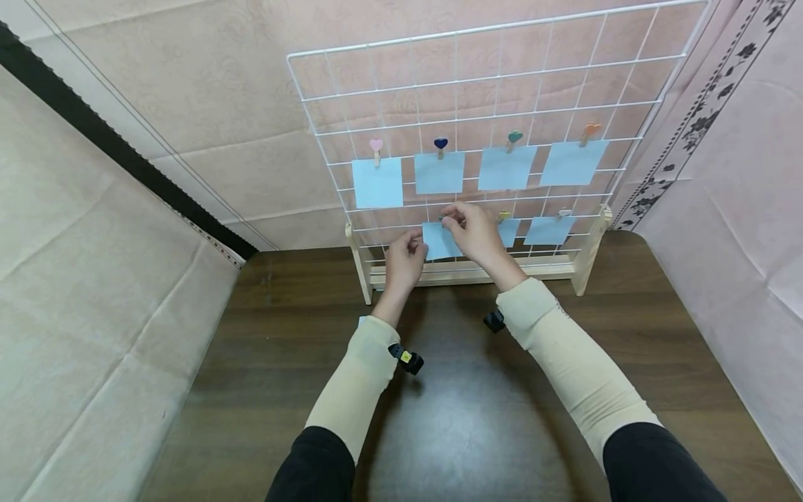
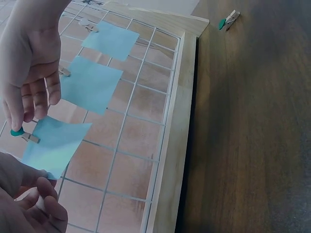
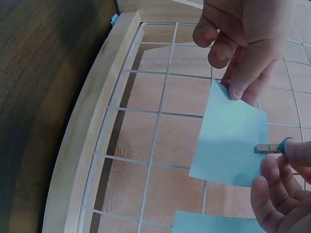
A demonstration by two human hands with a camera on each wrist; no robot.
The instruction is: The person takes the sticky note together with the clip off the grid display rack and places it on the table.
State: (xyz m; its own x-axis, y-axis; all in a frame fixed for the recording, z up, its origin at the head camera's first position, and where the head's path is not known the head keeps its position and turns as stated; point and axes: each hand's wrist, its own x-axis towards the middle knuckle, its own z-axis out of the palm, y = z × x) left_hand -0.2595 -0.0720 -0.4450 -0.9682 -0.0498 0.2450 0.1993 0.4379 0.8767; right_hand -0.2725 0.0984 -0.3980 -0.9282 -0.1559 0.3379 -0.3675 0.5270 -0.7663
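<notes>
My right hand (image 1: 473,233) pinches a small wooden clothespin (image 3: 265,148) by its green top. The clothespin's jaws overlap one edge of a light blue paper note (image 1: 439,242) in front of a white wire grid rack (image 1: 514,73). At the note's left side in the head view, my left hand (image 1: 404,259) pinches a corner between thumb and finger. In the right wrist view that corner bends slightly under the thumb. Beside it in the lower row hang two more blue notes (image 2: 92,85) with clothespins.
Across the middle of the grid, a row of blue notes (image 1: 439,174) hangs from clothespins with coloured heart tops. A wooden base (image 1: 586,258) supports the grid on the brown table (image 1: 301,362). A loose green-topped clothespin (image 2: 229,20) lies on the table near the base.
</notes>
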